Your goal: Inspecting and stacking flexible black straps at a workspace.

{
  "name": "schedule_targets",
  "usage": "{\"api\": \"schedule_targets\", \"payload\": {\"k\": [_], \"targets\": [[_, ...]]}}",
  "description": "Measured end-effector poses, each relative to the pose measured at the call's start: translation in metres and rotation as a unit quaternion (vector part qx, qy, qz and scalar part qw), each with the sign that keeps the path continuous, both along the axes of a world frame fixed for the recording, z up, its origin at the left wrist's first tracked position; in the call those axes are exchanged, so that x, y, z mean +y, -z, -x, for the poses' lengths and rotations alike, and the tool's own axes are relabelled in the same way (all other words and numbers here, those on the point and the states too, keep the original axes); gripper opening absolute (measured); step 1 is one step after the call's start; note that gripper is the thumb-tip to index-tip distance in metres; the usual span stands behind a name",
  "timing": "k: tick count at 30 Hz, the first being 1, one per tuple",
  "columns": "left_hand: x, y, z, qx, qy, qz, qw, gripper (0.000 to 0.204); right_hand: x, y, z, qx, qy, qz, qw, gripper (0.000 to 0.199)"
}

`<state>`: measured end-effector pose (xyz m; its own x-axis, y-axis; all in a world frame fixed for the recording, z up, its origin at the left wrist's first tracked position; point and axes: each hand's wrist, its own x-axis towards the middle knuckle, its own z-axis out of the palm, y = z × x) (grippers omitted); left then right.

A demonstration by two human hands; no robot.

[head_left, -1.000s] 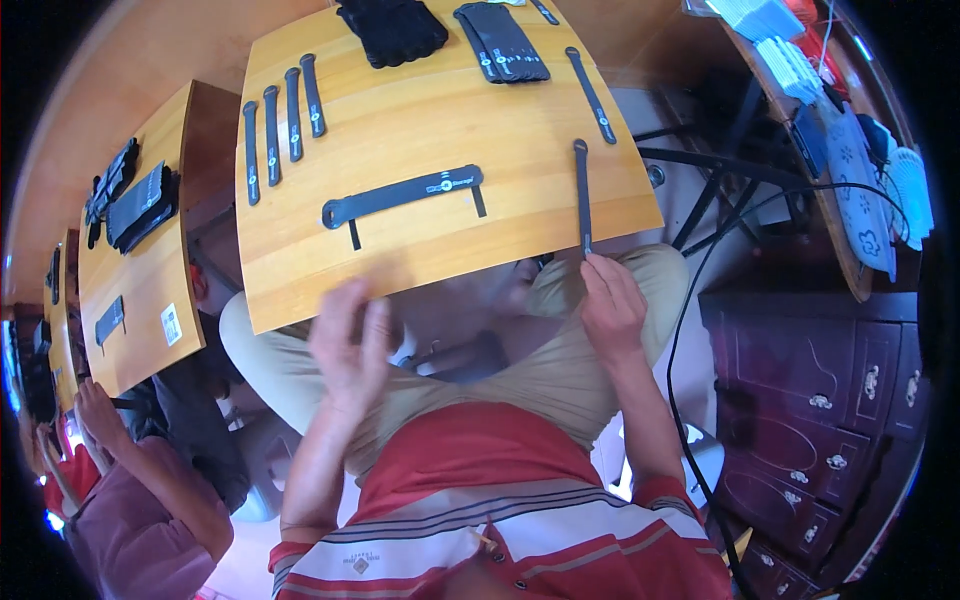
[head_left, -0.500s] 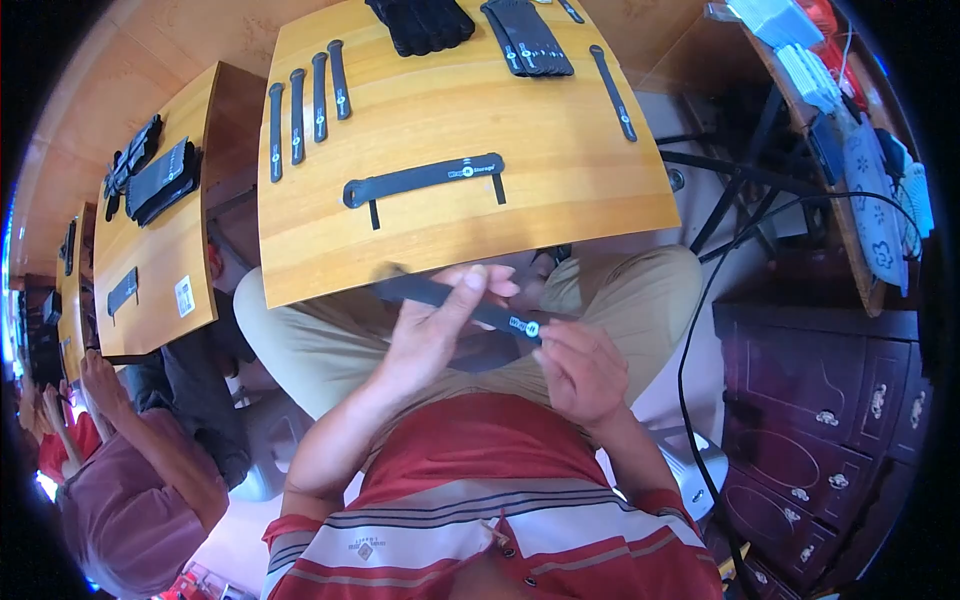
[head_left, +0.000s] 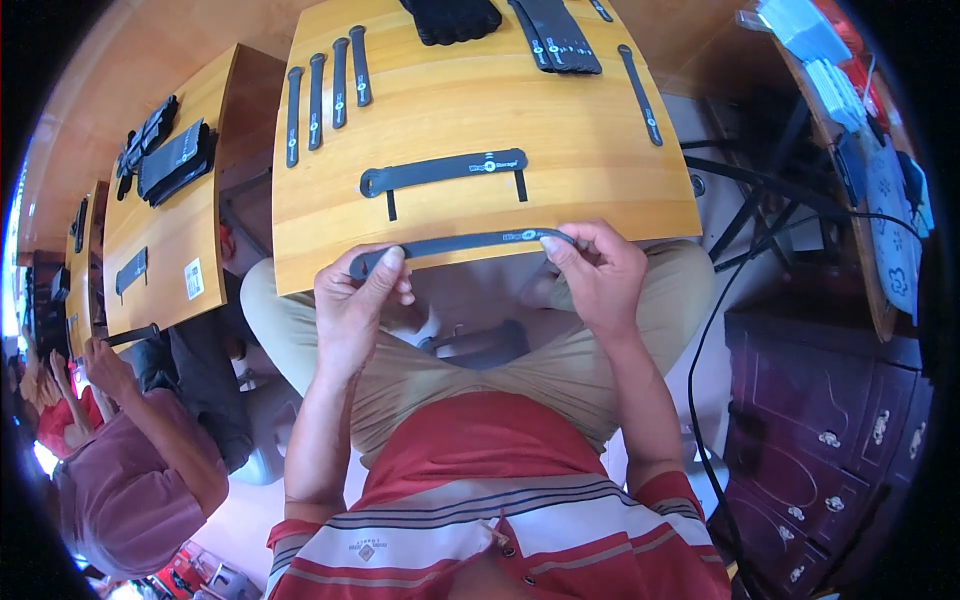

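A dark grey hook-and-loop strap (head_left: pixel 460 243) with a small white print is stretched between my two hands at the table's near edge. My left hand (head_left: pixel 352 300) pinches its left end between thumb and fingers. Its right end is gripped by my right hand (head_left: pixel 603 268), where the strap bends a little. Just beyond, another strap (head_left: pixel 445 173) lies flat across two short black strips (head_left: pixel 391 205) on the wooden table (head_left: pixel 440 110). It has a slot at its left end.
Several straps (head_left: pixel 339 85) lie side by side at the table's far left. A black bundle (head_left: pixel 455 18), a strap pile (head_left: pixel 560 38) and a single strap (head_left: pixel 641 97) are at the back and right. A black cable (head_left: pixel 690 400) hangs at right. A co-worker (head_left: pixel 140 450) sits left.
Both hands have moved forward to the table edge and spread apart. The strap, slanted and partly covered by my left hand before, is now drawn out nearly level.
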<state>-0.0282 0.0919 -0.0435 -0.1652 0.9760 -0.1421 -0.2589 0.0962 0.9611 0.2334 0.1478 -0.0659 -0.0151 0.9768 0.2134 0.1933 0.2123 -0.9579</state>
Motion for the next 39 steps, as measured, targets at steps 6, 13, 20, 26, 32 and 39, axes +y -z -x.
{"api": "schedule_targets", "payload": {"k": [6,13,20,26,32,39], "targets": [[0.010,0.007,0.014,0.064,-0.077,0.001,0.995,0.018,0.027,0.001,0.007,0.057,-0.035,0.028,0.997,0.015],[0.034,0.019,0.022,0.163,-0.109,-0.011,0.980,0.017,0.052,0.006,0.014,-0.017,-0.008,0.004,1.000,0.017],[0.055,0.024,0.032,0.238,-0.100,0.033,0.965,0.018,0.074,0.011,0.026,-0.069,-0.001,0.006,0.998,0.015],[0.065,0.031,0.039,0.246,-0.116,0.066,0.960,0.014,0.085,0.018,0.032,-0.069,0.016,0.026,0.997,0.011],[0.071,0.032,0.040,0.271,-0.125,0.076,0.951,0.013,0.091,0.021,0.032,-0.106,0.010,0.021,0.994,0.009],[0.075,0.030,0.036,0.266,-0.129,0.094,0.951,0.011,0.092,0.024,0.030,-0.118,-0.010,0.006,0.993,0.010]]}}
